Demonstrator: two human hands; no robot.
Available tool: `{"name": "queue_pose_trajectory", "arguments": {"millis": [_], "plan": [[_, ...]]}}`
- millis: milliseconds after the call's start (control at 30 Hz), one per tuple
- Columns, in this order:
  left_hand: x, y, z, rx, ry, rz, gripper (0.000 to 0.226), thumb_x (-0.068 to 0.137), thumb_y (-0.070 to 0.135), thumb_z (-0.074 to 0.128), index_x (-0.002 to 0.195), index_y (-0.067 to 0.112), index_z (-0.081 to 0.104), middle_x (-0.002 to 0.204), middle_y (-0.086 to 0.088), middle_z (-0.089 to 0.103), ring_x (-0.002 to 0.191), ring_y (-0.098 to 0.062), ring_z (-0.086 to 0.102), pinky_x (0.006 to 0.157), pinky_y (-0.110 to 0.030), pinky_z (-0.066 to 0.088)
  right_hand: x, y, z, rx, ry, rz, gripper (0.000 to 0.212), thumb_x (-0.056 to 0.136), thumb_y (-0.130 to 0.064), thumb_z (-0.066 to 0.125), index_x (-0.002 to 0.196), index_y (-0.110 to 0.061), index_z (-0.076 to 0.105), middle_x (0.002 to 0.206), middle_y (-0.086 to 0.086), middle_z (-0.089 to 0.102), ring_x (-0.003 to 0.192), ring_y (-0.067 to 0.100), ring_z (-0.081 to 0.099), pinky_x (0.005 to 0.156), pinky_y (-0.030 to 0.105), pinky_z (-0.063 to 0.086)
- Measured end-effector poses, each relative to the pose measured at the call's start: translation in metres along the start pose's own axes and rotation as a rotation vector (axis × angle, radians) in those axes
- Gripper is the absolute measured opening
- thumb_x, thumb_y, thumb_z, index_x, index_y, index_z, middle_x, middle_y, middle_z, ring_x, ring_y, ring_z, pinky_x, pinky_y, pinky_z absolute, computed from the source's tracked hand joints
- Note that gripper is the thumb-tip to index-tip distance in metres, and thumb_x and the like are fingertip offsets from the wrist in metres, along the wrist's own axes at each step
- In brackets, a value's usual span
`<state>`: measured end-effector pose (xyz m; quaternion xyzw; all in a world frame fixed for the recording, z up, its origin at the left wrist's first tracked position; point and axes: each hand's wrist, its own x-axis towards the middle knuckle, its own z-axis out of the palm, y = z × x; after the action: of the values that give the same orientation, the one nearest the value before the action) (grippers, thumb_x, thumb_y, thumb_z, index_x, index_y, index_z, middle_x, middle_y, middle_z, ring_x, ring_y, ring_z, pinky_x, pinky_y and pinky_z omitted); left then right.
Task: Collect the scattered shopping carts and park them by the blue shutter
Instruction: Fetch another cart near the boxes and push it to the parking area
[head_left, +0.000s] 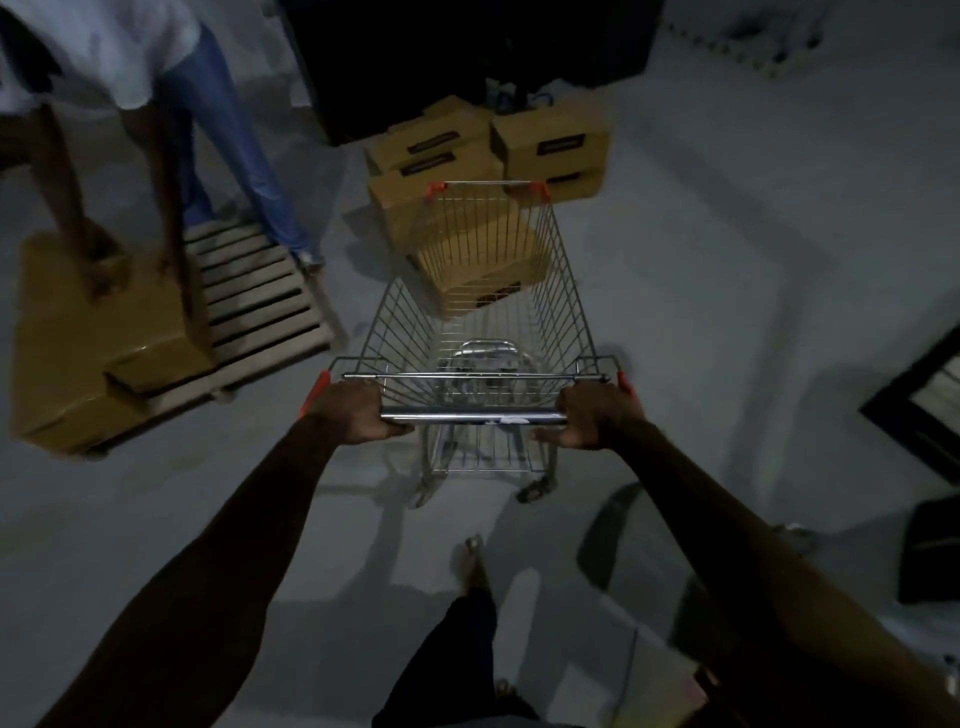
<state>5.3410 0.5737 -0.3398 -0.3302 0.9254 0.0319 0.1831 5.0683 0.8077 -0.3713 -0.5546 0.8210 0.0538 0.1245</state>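
- Presently, the shopping cart (483, 374) stands upright on the grey floor (727, 260), directly before the person wearing the camera, its nose pointing away from them.
- Left grip (358, 413): clenched round the left end of the handle bar (467, 415), fingers curled over the top.
- Right grip (592, 415): clenched round the right end of the same bar, thumb lying beneath it.
- Both arms are stretched forward to the bar; one foot (475, 561) of the wearer shows on the floor behind the cart.
- Orange caps (436, 188) mark the corners of the basket at the front, with matching orange ends beside the handle.
- Stacked cardboard boxes (550, 140) sit on the floor just beyond the cart's nose; some are seen through its wire.
- To the left, a wooden pallet (260, 301) carries a large carton (98, 353).
- A second person (156, 62) bends over that carton with both hands on it.
- At the right edge lie a black-framed panel (924, 405) and a dark object (930, 551); what they are cannot be told.
- Lighting is dim throughout.
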Motion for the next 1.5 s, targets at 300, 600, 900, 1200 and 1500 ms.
{"name": "queue_pose_trajectory", "arguments": {"millis": [300,600,900,1200,1500], "plan": [[0.206,0.089,-0.075,0.063,0.061,0.287,0.102,0.057,0.105,0.026,0.121,0.036,0.065,0.125,0.005,0.068,0.118,-0.021,0.061,0.11,-0.047,0.036,0.062,0.157,-0.037,0.046,0.035,0.223,0.069,0.069,-0.093,0.03,0.071,-0.03,0.059,0.082,-0.004,0.067,0.081,0.019,0.067,0.096,0.05,0.047],[0.399,0.197,-0.15,0.174,0.149,0.565,0.077,0.069,0.093,0.037,0.088,0.026,0.071,0.093,0.001,0.074,0.095,-0.021,0.069,0.096,-0.039,0.047,0.125,0.305,-0.052,0.03,0.018,0.475,0.07,0.069,-0.096,0.027,0.061,-0.031,0.05,0.071,-0.009,0.057,0.074,0.02,0.064,0.103,0.058,0.035],[0.585,0.35,-0.217,0.059,0.127,0.703,0.064,0.064,0.092,0.042,0.068,0.029,0.053,0.089,-0.001,0.072,0.084,-0.021,0.067,0.075,-0.034,0.047,0.181,0.501,-0.07,0.023,0.089,0.614,0.073,0.069,-0.095,0.026,0.055,-0.026,0.046,0.065,-0.008,0.055,0.06,0.017,0.057,0.089,0.046,0.052],[0.75,0.525,-0.302,0.14,0.109,0.674,0.085,0.062,0.099,0.034,0.104,0.033,0.068,0.114,0.004,0.071,0.111,-0.021,0.063,0.107,-0.049,0.032,0.244,0.726,-0.105,0.082,0.039,0.745,0.067,0.069,-0.092,0.031,0.063,-0.027,0.049,0.092,-0.001,0.072,0.092,0.023,0.07,0.105,0.053,0.038],[0.926,0.678,-0.372,0.151,0.101,0.63,0.049,0.066,0.076,0.048,0.079,0.03,0.062,0.095,0.006,0.072,0.096,-0.019,0.068,0.108,-0.046,0.031,0.325,0.943,-0.149,0.138,-0.054,0.813,0.039,0.074,-0.061,0.046,0.086,-0.027,0.06,0.109,-0.001,0.071,0.109,0.022,0.067,0.115,0.057,0.023]]}}
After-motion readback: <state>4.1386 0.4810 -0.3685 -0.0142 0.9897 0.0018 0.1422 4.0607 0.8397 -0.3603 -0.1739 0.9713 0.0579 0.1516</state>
